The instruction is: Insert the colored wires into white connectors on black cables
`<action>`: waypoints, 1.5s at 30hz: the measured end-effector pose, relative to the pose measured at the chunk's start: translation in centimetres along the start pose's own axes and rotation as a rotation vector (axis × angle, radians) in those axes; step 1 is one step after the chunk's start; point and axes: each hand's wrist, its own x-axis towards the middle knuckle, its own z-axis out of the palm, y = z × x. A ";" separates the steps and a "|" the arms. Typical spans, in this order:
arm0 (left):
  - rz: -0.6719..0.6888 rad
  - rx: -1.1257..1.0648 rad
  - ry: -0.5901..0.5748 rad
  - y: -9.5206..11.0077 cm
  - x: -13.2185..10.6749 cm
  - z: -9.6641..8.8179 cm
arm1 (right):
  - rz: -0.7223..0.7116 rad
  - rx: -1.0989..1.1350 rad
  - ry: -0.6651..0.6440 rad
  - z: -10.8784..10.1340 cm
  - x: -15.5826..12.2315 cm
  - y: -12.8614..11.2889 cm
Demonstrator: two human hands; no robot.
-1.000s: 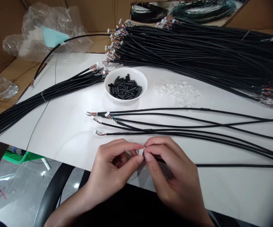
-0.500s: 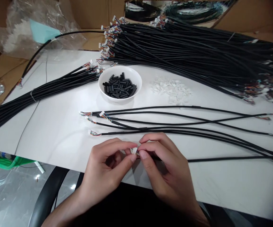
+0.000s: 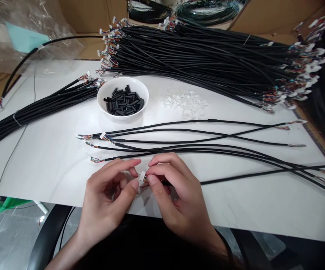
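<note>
My right hand (image 3: 176, 191) is closed in a pinch on the thin coloured wires at the end of a black cable (image 3: 229, 177), whose length runs off to the right. A small white connector (image 3: 142, 175) sits on those wires, just left of my right fingertips. Beside it, my left hand (image 3: 110, 191) has its thumb and index finger apart, with nothing visible between them. Several black cables (image 3: 190, 150) with white connectors and coloured wires lie on the table just beyond my hands.
A white bowl (image 3: 102, 103) of short black tubes (image 3: 125, 101) stands behind the cables, beside a scatter of small white connectors (image 3: 184, 103). At the back lies a large cable pile (image 3: 193, 56); a tied cable bundle (image 3: 38, 107) is at left, near a plastic bag (image 3: 58, 41).
The left thumb and index finger have come away from the white connector and spread. My right hand still pinches the wires. The whole scene has shifted left as the camera turned right.
</note>
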 end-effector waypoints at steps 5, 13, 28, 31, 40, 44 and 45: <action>0.009 -0.009 0.025 0.3 0.1 0.3 | 0.015 0.030 -0.016 0.0 0.0 0.0; 0.044 0.022 0.001 0.3 0.2 -0.1 | 0.040 -0.004 0.019 0.1 0.0 -0.2; -0.066 0.020 0.060 0.8 0.0 0.2 | 0.071 -0.029 0.031 0.3 -0.1 -0.2; -0.066 0.058 0.074 0.9 0.0 0.3 | 0.086 -0.023 0.029 0.3 -0.2 -0.2; -0.025 0.053 0.027 0.7 0.1 0.0 | 0.085 -0.003 0.036 0.2 -0.1 -0.2; -0.041 0.050 0.045 0.8 0.1 0.1 | 0.074 0.013 0.030 0.2 0.0 -0.3; -0.052 0.047 0.057 0.9 0.1 0.2 | 0.074 0.015 0.032 0.1 0.0 -0.3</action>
